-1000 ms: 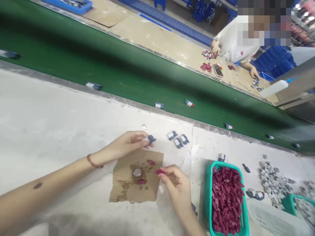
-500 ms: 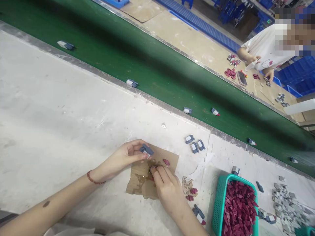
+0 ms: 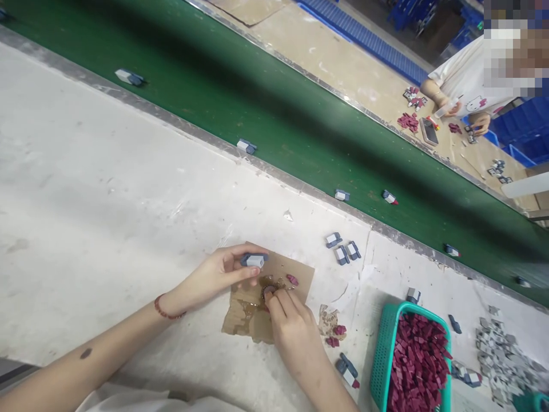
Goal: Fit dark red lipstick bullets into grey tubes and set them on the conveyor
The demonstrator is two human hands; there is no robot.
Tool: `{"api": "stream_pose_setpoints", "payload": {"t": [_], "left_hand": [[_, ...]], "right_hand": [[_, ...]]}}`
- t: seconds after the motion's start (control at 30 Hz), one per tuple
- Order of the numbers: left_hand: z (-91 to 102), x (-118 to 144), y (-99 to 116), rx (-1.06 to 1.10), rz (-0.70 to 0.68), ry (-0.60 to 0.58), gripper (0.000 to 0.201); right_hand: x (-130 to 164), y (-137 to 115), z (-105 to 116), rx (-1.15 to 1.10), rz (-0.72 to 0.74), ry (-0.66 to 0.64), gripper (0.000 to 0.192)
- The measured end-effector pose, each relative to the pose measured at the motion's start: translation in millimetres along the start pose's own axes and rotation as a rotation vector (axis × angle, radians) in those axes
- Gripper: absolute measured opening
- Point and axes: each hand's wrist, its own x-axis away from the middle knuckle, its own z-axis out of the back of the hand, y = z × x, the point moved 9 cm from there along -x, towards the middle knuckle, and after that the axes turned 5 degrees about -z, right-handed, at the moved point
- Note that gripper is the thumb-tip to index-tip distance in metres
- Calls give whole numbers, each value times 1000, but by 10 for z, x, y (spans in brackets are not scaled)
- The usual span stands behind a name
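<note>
My left hand (image 3: 234,266) pinches a small dark-grey and white plastic part (image 3: 254,260) between thumb and fingers, above the upper left of a brown cardboard piece (image 3: 302,280). The fingers of my right hand (image 3: 294,323) are pressed together at a small dark round cap (image 3: 269,292) on the cardboard; what they grip is hidden. A speck of maroon shows beside those fingertips. Wet, shiny smears (image 3: 249,312) surround the cap. One maroon piece (image 3: 292,280) lies on the cardboard, and two more maroon pieces (image 3: 333,341) sit by a torn paper scrap (image 3: 328,317).
A teal basket (image 3: 380,355) of maroon pieces stands at right, beside a pile of light-grey pieces (image 3: 500,357). Three grey-white parts (image 3: 342,254) lie beyond the cardboard. A green conveyor belt (image 3: 283,154) carries several parts. Across it, a person (image 3: 465,86) handles parts.
The part in my left hand has turned, its white side now facing me more. Parts on the belt appear farther right. My right hand stays at the cap.
</note>
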Motion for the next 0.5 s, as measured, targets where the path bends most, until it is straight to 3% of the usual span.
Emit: {"api": "stream_pose_setpoints", "payload": {"t": [0.13,0.3,0.5], "left_hand": [[-53,33,63,-114,-131,-10,42],[-314,88,73,-104,-171,-209,46],[-446,123,40,-99,-101,-313,41]], "right_hand": [[-14,191,34,-280,-114,34,24],[71,615,140,-864,-390,188,8],[114,642,217,-1014,-392,316,4]]}}
